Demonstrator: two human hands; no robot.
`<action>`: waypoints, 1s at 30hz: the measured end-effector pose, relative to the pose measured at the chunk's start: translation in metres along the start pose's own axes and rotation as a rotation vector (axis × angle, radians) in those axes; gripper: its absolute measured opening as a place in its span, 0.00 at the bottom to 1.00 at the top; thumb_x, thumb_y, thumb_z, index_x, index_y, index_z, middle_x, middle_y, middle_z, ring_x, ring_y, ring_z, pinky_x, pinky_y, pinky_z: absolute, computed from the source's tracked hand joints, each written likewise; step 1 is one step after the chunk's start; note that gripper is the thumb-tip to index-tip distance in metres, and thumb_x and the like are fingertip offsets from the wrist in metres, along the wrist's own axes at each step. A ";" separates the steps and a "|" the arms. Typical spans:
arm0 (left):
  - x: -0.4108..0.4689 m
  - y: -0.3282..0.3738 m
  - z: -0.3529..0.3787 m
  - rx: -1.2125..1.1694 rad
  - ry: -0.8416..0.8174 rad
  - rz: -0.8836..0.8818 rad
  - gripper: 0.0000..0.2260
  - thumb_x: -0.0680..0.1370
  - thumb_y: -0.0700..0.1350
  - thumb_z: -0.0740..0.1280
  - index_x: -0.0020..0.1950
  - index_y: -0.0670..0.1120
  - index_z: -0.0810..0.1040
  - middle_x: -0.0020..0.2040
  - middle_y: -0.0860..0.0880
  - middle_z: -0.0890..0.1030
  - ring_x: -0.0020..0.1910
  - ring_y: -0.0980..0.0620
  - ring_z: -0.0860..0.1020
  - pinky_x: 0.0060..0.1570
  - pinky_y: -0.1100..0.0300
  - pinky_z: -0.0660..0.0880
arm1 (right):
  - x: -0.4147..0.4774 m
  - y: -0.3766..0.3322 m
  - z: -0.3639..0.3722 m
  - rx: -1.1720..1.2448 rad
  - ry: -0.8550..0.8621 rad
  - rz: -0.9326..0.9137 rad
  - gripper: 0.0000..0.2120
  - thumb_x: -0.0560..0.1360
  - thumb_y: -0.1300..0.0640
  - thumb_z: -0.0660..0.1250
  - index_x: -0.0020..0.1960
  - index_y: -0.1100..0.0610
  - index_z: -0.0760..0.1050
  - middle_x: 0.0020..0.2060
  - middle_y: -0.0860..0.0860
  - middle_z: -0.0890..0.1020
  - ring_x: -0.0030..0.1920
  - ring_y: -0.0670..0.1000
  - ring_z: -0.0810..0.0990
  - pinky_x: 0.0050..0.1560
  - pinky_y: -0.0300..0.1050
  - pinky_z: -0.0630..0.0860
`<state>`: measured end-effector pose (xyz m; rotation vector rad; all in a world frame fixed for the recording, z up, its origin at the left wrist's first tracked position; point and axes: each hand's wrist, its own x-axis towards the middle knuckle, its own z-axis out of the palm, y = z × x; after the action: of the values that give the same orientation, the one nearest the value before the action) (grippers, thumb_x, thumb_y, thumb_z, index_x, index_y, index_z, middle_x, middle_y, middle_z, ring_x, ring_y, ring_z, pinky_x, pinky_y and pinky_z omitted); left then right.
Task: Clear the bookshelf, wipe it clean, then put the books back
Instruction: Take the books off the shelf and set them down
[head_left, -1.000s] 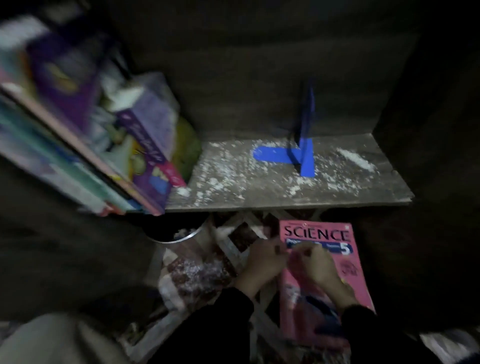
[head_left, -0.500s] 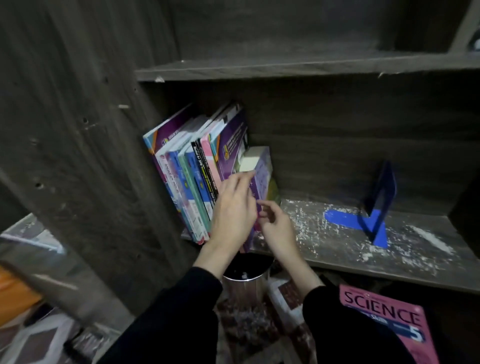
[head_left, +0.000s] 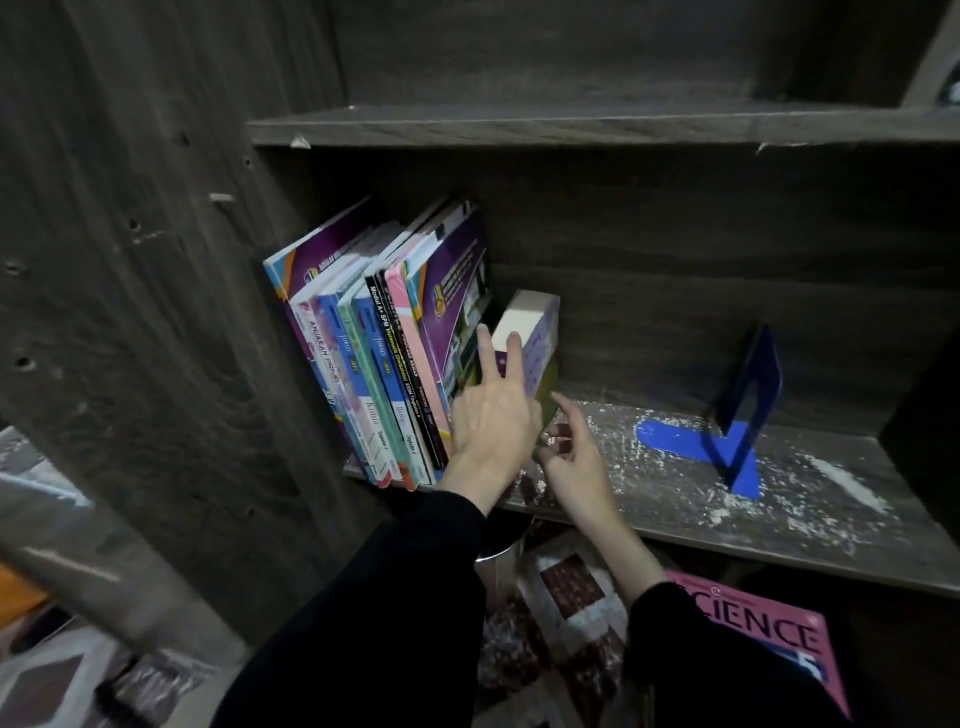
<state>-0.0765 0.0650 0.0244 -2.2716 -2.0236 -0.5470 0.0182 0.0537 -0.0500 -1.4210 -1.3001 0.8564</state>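
Observation:
A row of books (head_left: 374, 364) leans left against the side wall of the dark wooden bookshelf (head_left: 571, 124). At the row's right end stands a thick purple book (head_left: 535, 332) with white page edges, tilted left. My left hand (head_left: 493, 421) lies against it with index and middle finger stretched up onto its edge. My right hand (head_left: 571, 457) hovers just right of the book's foot, fingers loosely curled and holding nothing. The shelf board (head_left: 810, 525) is strewn with white dust. A pink Science book (head_left: 769, 634) lies on the floor below.
A blue metal bookend (head_left: 748, 410) stands on the board's right half. Under the shelf edge sits a metal can (head_left: 498, 561) on a patterned mat (head_left: 566, 587). An upper shelf runs above the books.
Both hands left the Science book on the floor and rose to the shelf. Since half a second ago, my left fingers have spread up the thick book and my right hand has shifted slightly right.

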 end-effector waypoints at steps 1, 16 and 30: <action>-0.004 0.002 0.004 -0.001 -0.010 0.001 0.32 0.81 0.52 0.59 0.79 0.49 0.44 0.78 0.40 0.41 0.46 0.42 0.80 0.39 0.55 0.71 | 0.000 -0.001 -0.002 -0.002 -0.009 -0.009 0.31 0.73 0.68 0.65 0.72 0.47 0.65 0.48 0.50 0.77 0.41 0.46 0.75 0.42 0.39 0.70; -0.001 -0.007 0.041 -0.563 0.317 0.120 0.23 0.80 0.42 0.64 0.73 0.55 0.63 0.56 0.41 0.68 0.43 0.52 0.72 0.42 0.56 0.76 | -0.008 0.028 -0.048 -0.127 0.027 -0.088 0.38 0.74 0.45 0.70 0.69 0.25 0.48 0.73 0.48 0.62 0.72 0.55 0.62 0.67 0.64 0.66; -0.126 0.035 0.065 -1.197 -0.220 0.165 0.33 0.75 0.54 0.67 0.73 0.71 0.52 0.68 0.63 0.71 0.66 0.58 0.72 0.65 0.60 0.69 | -0.154 0.075 -0.130 0.092 0.104 0.055 0.43 0.65 0.47 0.78 0.72 0.35 0.58 0.60 0.23 0.71 0.61 0.30 0.71 0.62 0.33 0.70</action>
<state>-0.0376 -0.0424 -0.0666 -3.1044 -1.7313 -1.9731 0.1347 -0.1185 -0.1057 -1.4147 -1.1345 0.8568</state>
